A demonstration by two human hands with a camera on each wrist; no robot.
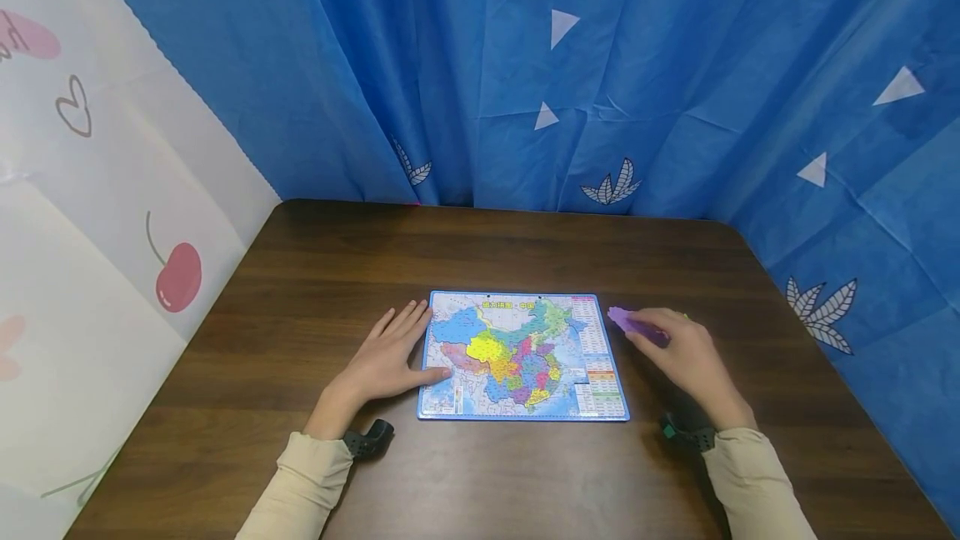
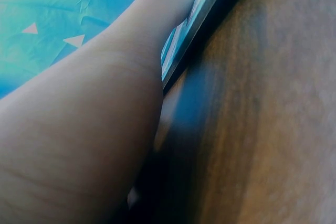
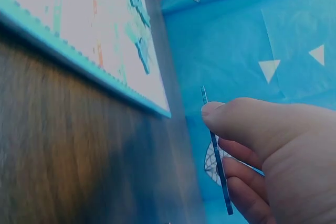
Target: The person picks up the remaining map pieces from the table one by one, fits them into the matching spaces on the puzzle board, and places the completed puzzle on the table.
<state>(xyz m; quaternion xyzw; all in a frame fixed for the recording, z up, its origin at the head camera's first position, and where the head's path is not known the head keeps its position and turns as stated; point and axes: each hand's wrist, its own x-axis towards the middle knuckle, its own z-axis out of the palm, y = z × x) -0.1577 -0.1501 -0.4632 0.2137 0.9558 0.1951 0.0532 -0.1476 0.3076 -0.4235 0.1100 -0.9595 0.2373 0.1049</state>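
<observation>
Here, the outspread left hand (image 1: 390,361) touches the China map puzzle (image 1: 572,348); on its right, the right hand (image 1: 688,354) pinches a purple piece (image 1: 624,320).

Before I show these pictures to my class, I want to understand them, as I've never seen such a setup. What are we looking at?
There is no machine: these are a person's two bare hands. The widest picture comes from a camera worn on the head; the other two come from small black cameras on the wrists, each facing its own hand.

On the dark brown wood-grain table lies a flat rectangular map board with a blue rim and a many-coloured map. The left hand lies at its left side, thumb over the edge. Beyond its right side, the right hand pinches a thin, flat purple piece, seen nearly edge-on in the right wrist picture.
</observation>
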